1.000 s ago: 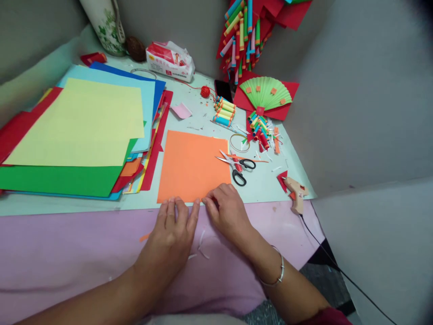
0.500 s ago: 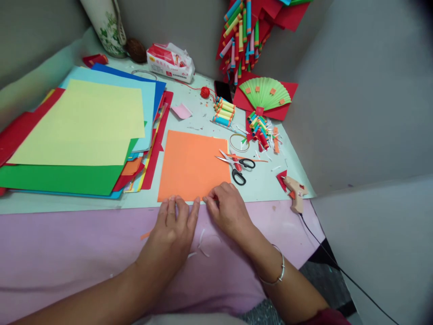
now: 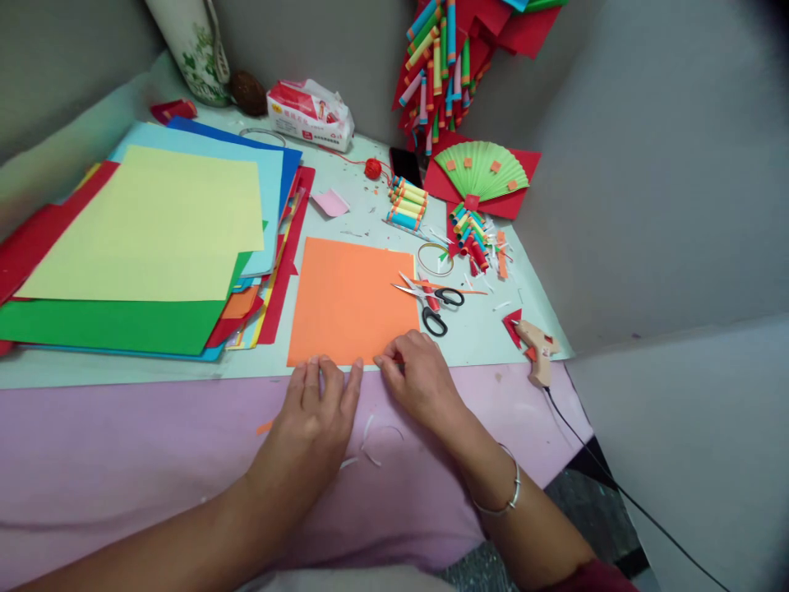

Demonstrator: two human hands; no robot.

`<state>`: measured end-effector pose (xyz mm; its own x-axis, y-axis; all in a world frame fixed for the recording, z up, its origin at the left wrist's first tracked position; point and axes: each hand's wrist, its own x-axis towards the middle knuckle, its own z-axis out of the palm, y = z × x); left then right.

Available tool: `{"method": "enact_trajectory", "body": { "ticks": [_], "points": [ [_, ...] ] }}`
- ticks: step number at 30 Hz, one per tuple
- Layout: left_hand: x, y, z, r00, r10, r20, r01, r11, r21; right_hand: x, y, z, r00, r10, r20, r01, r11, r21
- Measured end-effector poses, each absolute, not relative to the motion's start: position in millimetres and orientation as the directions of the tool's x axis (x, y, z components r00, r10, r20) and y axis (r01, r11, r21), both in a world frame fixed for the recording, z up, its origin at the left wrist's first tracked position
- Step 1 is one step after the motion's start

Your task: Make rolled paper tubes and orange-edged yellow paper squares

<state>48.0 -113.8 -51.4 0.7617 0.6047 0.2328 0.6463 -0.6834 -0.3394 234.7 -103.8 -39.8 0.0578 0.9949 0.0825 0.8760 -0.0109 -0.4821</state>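
A sheet of orange paper (image 3: 351, 296) lies flat on the table in front of me. My left hand (image 3: 320, 411) rests with outstretched fingers along its near edge, fingertips on the paper. At the near edge's right part, my right hand (image 3: 419, 374) is closed, thumb and forefinger pinching the paper's border; its other fingers are curled under. Black-handled scissors (image 3: 435, 298) lie across the sheet's right side, with a small red paper roll (image 3: 430, 298) and a thin orange strip (image 3: 472, 290) by them.
Stacked coloured sheets (image 3: 148, 230) cover the left. A glue gun (image 3: 539, 349) with a cord lies at right. Behind are a tape ring (image 3: 436, 259), paper rolls (image 3: 408, 204), red thread (image 3: 372, 169), a phone (image 3: 405, 164), a tissue pack (image 3: 311, 115) and a green fan (image 3: 484, 170).
My right hand has slid slightly to the right along the paper's near edge. My left hand and the sheet stay practically in place.
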Motion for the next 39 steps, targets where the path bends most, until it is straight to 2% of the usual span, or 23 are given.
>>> {"method": "enact_trajectory", "body": {
  "ticks": [8,22,30,34,36,39],
  "points": [
    [47,-113,-52,0.769,0.599,0.223,0.633,-0.670,-0.388,244,-105,-43,0.076,0.993,0.087,0.863,-0.022,-0.504],
    [53,-115,-50,0.751,0.628,0.203,0.652,-0.657,-0.379,252,-107,-47,0.084,0.988,0.126,0.858,-0.007,-0.514],
    [53,-113,-47,0.746,0.647,0.158,0.645,-0.643,-0.414,255,-111,-49,0.123,0.983,0.136,0.891,-0.049,-0.451],
    [52,-113,-47,0.745,0.642,0.178,0.651,-0.645,-0.400,261,-112,-49,0.151,0.976,0.154,0.909,-0.076,-0.411],
    [52,-113,-49,0.743,0.639,0.197,0.658,-0.647,-0.385,262,-114,-46,0.156,0.969,0.191,0.918,-0.071,-0.389],
    [53,-113,-49,0.743,0.634,0.214,0.663,-0.654,-0.364,255,-120,-41,0.118,0.928,0.354,0.931,0.020,-0.364]
  ]
}}
